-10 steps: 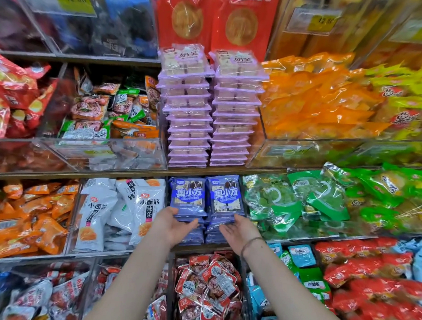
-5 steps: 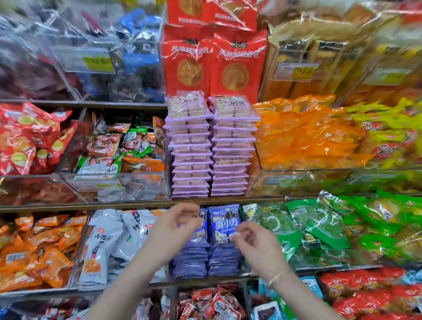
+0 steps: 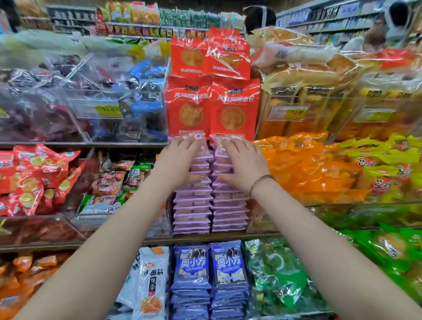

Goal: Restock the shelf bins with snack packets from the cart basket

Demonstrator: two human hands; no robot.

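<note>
Lilac snack packets stand in two tall stacks side by side on the middle shelf (image 3: 200, 238), the left stack (image 3: 192, 208) touching the right stack (image 3: 229, 210). The left hand (image 3: 180, 158) lies over the top of the left stack with its fingers straight and slightly spread, reaching onto the uppermost packet, and its thumb rests lower against the stack's front. The right hand (image 3: 241, 164) mirrors it on the right stack, fingers flat across the top packet and thumb on the front. Neither hand curls around anything. A thin bracelet (image 3: 261, 181) circles the right wrist. Directly behind the fingertips stand upright red bags (image 3: 191, 104) on the shelf above. Orange packets (image 3: 303, 165) are heaped just beside the right stack, and a clear bin (image 3: 123, 124) with a yellow price label (image 3: 110, 109) sits up to the left. Below the stacks, blue packets (image 3: 191, 265) form two piles, with a white packet (image 3: 150, 284) to their left and green packets (image 3: 277, 275) to their right.
</note>
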